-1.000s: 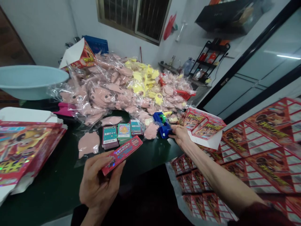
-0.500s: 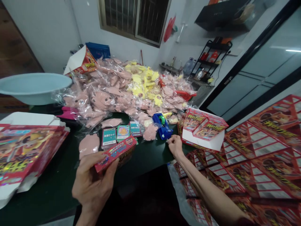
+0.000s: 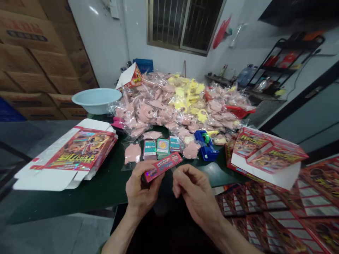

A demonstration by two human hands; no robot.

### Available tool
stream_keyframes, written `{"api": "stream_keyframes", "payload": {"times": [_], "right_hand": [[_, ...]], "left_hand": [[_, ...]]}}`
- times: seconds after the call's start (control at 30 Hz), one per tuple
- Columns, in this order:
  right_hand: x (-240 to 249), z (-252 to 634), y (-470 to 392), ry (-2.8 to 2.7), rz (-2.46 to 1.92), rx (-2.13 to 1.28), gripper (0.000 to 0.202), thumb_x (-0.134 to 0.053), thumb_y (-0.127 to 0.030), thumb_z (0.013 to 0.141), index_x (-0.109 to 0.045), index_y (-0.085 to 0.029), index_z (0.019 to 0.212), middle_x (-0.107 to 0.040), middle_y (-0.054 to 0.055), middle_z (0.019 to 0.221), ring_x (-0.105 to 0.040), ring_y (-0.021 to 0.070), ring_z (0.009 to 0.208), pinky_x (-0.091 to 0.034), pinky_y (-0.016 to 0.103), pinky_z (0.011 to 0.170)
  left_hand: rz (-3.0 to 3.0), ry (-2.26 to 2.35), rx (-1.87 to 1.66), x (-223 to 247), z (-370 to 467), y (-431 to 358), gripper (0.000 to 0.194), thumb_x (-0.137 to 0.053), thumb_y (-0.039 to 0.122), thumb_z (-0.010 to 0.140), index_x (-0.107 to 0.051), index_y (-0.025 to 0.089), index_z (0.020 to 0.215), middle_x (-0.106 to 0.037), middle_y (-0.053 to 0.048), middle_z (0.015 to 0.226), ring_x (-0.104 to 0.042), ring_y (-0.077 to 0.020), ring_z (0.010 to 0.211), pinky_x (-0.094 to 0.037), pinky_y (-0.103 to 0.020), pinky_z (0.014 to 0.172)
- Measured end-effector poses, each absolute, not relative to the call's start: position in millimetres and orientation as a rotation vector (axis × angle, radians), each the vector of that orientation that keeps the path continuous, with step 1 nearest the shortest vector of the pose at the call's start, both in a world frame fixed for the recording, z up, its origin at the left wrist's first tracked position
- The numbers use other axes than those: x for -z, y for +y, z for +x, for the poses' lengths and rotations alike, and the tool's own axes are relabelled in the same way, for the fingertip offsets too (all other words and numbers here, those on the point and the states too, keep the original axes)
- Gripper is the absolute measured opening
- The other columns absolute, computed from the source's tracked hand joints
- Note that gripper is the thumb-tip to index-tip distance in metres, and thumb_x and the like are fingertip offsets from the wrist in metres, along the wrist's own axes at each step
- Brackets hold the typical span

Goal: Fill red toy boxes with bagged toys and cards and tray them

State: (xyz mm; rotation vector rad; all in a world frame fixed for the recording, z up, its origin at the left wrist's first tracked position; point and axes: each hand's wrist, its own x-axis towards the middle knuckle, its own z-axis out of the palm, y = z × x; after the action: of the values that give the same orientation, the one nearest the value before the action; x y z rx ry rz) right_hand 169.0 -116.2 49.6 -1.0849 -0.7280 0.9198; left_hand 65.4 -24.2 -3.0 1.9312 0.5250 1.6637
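My left hand grips a small red printed box by its left end, its narrow lettered side facing up. Just right of the box is my right hand, fingers curled and pressed together; whatever they may hold is hidden. Beyond the box lie three stacks of cards: a teal-and-white stack, a green one and another teal stack. A blue tape dispenser with a green roll stands to their right. Bagged flat pink pieces lie on both sides of the cards.
A large heap of bagged pink and yellow pieces covers the back of the dark green table. Flattened cartons are stacked left, near a pale blue basin. An open red carton stands right, above rows of printed boxes.
My right hand has moved left from beside the tape dispenser to the small box. My left hand still holds that box. The view has swung left.
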Motion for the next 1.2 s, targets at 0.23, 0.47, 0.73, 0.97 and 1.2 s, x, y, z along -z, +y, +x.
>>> {"api": "stream_keyframes", "payload": {"times": [0.23, 0.47, 0.73, 0.97, 1.2], "right_hand": [[-40, 160, -101, -0.611, -1.137, -0.91, 0.032, -0.067, -0.038, 0.075, -0.053, -0.016, 0.057, -0.044, -0.007, 0.047, -0.038, 0.0051, 0.039, -0.032, 0.019, 0.039], [-35, 160, -99, -0.592, -1.267, -0.885, 0.035, -0.069, -0.044, 0.07, -0.054, -0.016, 0.056, -0.044, -0.007, 0.043, -0.037, 0.0053, 0.037, -0.034, 0.018, 0.035], [38, 140, -86, -0.582, -1.355, -1.128, 0.045, -0.059, -0.056, 0.071, -0.042, -0.02, 0.052, -0.039, -0.008, 0.036, -0.03, 0.0051, 0.03, -0.027, 0.019, 0.032], [0, 183, -111, -0.978, -1.568, -0.32, 0.017, -0.051, -0.022, 0.081, -0.057, -0.015, 0.096, -0.059, 0.006, 0.088, -0.053, 0.0121, 0.067, -0.045, 0.023, 0.059], [-84, 243, -156, -2.016, -1.925, -0.11, 0.046, -0.06, -0.025, 0.083, -0.045, -0.024, 0.126, -0.061, 0.005, 0.101, -0.06, 0.0195, 0.085, -0.048, 0.029, 0.069]], "left_hand": [[2.099, 0.499, -1.636, 0, 61, -24, 0.039, -0.069, 0.008, 0.07, -0.054, 0.022, 0.104, -0.063, -0.002, 0.091, -0.063, -0.0153, 0.083, -0.052, -0.028, 0.072], [2.403, 0.425, -1.405, -17, 51, -19, 0.04, -0.056, 0.005, 0.078, -0.058, 0.019, 0.114, -0.053, -0.007, 0.099, -0.059, -0.0144, 0.087, -0.051, -0.023, 0.07], [2.173, 0.483, -1.51, -21, 63, -14, 0.022, -0.059, 0.013, 0.078, -0.066, 0.018, 0.098, -0.057, -0.005, 0.091, -0.059, -0.0139, 0.08, -0.051, -0.024, 0.067], [2.367, 0.525, -1.301, -20, 49, -1, 0.032, -0.057, 0.011, 0.079, -0.06, 0.022, 0.108, -0.057, -0.005, 0.104, -0.059, -0.0155, 0.094, -0.05, -0.026, 0.081], [2.471, 0.152, -0.995, -29, 66, -23, 0.04, -0.046, 0.014, 0.081, -0.053, 0.031, 0.117, -0.057, -0.004, 0.114, -0.062, -0.0163, 0.1, -0.052, -0.019, 0.079]]}}
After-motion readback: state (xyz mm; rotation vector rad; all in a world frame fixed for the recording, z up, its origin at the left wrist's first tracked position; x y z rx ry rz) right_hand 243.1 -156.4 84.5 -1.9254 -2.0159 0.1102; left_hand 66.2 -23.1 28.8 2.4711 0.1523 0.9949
